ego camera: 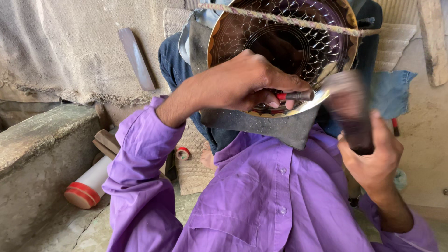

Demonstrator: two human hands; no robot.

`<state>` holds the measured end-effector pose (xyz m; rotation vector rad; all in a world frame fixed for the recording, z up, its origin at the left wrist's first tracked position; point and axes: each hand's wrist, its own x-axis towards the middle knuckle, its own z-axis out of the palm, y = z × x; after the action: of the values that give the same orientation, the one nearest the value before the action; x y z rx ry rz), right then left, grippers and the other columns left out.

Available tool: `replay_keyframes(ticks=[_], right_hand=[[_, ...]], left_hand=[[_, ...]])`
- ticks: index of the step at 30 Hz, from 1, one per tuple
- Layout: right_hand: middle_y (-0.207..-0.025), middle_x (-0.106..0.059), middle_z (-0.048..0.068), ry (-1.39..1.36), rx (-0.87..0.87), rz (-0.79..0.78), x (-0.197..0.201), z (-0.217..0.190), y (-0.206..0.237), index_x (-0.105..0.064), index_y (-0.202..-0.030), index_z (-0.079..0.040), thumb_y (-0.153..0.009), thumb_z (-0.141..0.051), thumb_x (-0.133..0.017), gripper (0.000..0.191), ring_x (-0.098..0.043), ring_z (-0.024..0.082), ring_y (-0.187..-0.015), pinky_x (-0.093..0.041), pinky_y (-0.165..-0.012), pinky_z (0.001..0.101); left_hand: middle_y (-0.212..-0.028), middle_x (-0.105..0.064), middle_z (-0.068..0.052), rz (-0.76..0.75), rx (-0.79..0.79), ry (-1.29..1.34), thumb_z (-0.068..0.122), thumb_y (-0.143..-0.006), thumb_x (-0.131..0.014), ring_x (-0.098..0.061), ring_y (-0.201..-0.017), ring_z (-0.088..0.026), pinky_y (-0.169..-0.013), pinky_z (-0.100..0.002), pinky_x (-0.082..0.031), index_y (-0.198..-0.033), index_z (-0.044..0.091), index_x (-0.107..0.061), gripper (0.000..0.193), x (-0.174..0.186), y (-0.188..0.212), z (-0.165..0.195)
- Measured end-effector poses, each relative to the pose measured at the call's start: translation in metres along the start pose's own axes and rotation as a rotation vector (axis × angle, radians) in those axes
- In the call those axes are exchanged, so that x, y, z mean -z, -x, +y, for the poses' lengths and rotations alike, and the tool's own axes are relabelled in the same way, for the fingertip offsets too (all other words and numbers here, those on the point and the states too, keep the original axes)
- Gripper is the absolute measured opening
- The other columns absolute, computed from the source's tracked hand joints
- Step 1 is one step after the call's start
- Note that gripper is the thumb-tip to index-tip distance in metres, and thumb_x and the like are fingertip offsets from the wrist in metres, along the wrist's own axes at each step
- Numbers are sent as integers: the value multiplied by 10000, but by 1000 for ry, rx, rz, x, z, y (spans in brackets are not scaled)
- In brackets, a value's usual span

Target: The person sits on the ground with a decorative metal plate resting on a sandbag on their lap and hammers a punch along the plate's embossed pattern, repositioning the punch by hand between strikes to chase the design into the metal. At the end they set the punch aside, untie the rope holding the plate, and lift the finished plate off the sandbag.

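Basically, left hand (242, 84) pinches a small chisel (296, 96) tip-down on the engraved metal plate (284, 37) propped against the knees; right hand (373, 158) grips a blurred wooden mallet (347, 109). Chisel should sit steady on the pattern line, with light square taps.

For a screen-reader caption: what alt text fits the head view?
A left hand presses a red-banded metal punch against an engraved round metal plate, while the right hand swings a motion-blurred dark mallet. Purple sleeves fill the foreground.
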<state>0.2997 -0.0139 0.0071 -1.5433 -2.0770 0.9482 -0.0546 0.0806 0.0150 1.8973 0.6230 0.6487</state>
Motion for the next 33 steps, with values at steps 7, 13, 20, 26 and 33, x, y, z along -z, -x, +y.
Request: replay_keyframes(ticks=[7, 13, 20, 26, 33], right_hand=[[-1043, -715, 170, 95, 92, -92, 19, 13, -22, -361, -1627, -27, -917, 17, -796, 834, -729, 237, -911, -587, -845, 364], [-1113, -655, 217, 94, 171, -168, 45, -5, -68, -320, -1652, -37, -887, 56, -769, 892, -682, 262, -877, -556, -767, 366], [-1080, -639, 220, 72, 218, -465, 57, -39, -134, -359, -1605, -88, -751, 164, -688, 949, -676, 253, -862, -554, -662, 356], [-855, -598, 126, 180, 349, -545, 59, -62, -167, -457, -1578, -176, -749, 189, -680, 934, -586, 199, -673, -480, -594, 348], [-789, -561, 105, 235, 467, -549, 61, -66, -183, -498, -1544, -140, -700, 205, -646, 924, -516, 200, -624, -442, -574, 345]], left_hand=[[-1132, -750, -93, 229, 186, -42, -1, -870, -759, -753, -1010, -279, -855, -375, -603, -1419, 112, -597, 583, -15, 15, 17], [-1139, -759, -37, 585, 380, -89, -60, -968, -705, -785, -1036, -193, -867, -278, -642, -1402, 126, -561, 494, -44, 28, 43], [-1091, -762, 1, 831, 572, -175, -10, -1010, -737, -792, -966, -134, -780, -243, -623, -1383, 139, -565, 437, -67, 24, 55], [-1113, -754, -41, 1034, 653, -156, -12, -1027, -726, -803, -936, -118, -759, -226, -644, -1395, 87, -543, 423, -84, 19, 58], [-1037, -749, -65, 1090, 696, -145, 5, -990, -755, -797, -908, -128, -770, -246, -645, -1317, 22, -546, 388, -89, 22, 58]])
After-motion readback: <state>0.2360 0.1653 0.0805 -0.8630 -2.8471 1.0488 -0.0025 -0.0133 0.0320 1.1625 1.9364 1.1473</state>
